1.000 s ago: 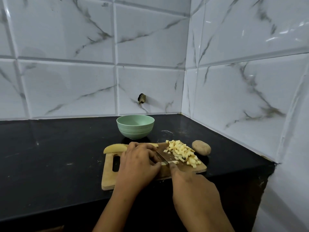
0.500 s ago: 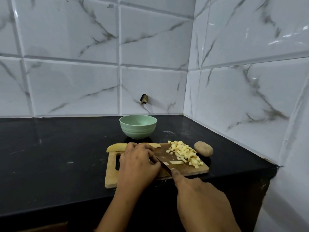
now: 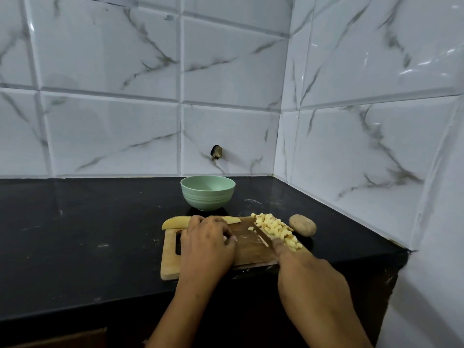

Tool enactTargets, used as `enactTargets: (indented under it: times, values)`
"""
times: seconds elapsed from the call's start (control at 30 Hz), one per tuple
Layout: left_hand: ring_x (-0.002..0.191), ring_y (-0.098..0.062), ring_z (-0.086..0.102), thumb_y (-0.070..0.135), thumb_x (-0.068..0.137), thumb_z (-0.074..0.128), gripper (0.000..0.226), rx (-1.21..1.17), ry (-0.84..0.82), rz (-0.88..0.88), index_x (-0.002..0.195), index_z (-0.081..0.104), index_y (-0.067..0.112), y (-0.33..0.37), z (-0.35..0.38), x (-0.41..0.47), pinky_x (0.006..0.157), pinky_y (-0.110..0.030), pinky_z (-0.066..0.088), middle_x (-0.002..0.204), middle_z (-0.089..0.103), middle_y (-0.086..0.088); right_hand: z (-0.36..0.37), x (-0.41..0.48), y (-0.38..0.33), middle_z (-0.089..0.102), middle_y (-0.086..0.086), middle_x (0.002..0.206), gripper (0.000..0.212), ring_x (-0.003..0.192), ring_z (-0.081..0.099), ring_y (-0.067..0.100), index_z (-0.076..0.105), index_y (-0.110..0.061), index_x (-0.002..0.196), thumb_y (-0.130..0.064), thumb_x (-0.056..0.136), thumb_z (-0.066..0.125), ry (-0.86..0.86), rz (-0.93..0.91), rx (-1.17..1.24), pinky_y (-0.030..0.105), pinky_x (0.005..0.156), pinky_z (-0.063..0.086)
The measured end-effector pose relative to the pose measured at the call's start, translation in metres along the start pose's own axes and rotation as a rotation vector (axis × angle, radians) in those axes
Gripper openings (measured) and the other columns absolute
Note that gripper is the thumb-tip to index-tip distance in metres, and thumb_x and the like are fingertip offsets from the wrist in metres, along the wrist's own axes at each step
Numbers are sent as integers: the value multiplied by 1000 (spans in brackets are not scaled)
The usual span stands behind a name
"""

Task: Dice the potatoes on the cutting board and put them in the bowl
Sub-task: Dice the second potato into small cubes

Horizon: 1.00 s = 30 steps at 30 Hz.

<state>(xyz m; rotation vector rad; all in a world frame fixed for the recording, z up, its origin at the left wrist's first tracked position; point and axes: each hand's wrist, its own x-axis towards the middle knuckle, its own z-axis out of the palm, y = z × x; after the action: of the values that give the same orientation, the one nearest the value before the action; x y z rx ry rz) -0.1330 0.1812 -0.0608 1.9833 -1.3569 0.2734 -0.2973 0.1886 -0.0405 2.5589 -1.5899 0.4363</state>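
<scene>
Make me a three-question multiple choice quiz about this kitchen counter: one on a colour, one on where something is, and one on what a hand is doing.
1. What colour is the bowl?
A: pale green. B: red. C: black.

2. Where is the whole potato?
A: in the bowl. B: on the counter, to the right of the cutting board. C: on the floor.

3. What is the right hand doing?
A: lying flat on the counter. B: lifting the bowl. C: gripping the knife.

Answers:
1 A: the bowl behind the board is pale green.
2 B: the potato lies on the black counter beside the board's right edge.
3 C: the blade extends from the hand's grip over the board, beside the diced potato.
</scene>
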Motion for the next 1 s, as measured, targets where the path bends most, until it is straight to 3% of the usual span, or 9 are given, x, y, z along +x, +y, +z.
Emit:
enactTargets:
  times: [0.13, 0.33, 0.6, 0.7, 0.83, 1.0]
  values:
    - [111, -7, 38, 27, 94, 52, 21, -139, 21, -48, 107, 65, 35, -3, 1, 3, 90, -25, 28, 117, 58, 20, -5, -6, 1, 56, -1, 122, 53, 103, 58, 16, 18, -41, 148, -21, 102, 31, 3, -2, 93, 28, 76, 46]
    - [110, -11, 42, 17, 96, 45, 31, -258, 61, -161, 115, 64, 34, -6, 0, 5, 98, -34, 37, 112, 62, 14, -13, -12, -5, 52, -2, 133, 43, 115, 55, 17, 23, -50, 144, -34, 104, 29, -179, -124, 220, 30, 92, 46]
    - [111, -12, 48, 37, 88, 57, 27, -92, -63, -201, 114, 60, 37, -4, 0, 6, 97, -36, 40, 111, 62, 14, -4, 9, 10, 58, -3, 114, 46, 94, 60, 14, 30, -40, 144, -22, 101, 31, 66, 0, 80, 26, 68, 45]
    - [110, -12, 50, 41, 88, 56, 29, -17, -82, -178, 117, 59, 39, -3, -1, 5, 97, -37, 42, 113, 62, 14, -3, 8, 9, 56, -4, 119, 46, 97, 59, 14, 28, -45, 144, -26, 102, 32, 38, -18, 130, 27, 73, 47]
    - [121, -16, 39, 29, 96, 40, 38, 68, -180, -109, 131, 49, 43, 1, -1, 5, 99, -38, 32, 133, 51, 11, -2, -1, 2, 54, -6, 123, 37, 103, 57, 12, 36, -44, 138, -32, 103, 29, -31, -75, 195, 26, 79, 46]
    - [115, -14, 39, 27, 94, 38, 34, 84, -173, -103, 119, 59, 37, 4, -2, 5, 94, -37, 31, 122, 56, 12, -4, 4, 7, 55, -5, 124, 48, 102, 57, 14, 25, -47, 145, -26, 103, 30, -10, -1, 113, 27, 76, 46]
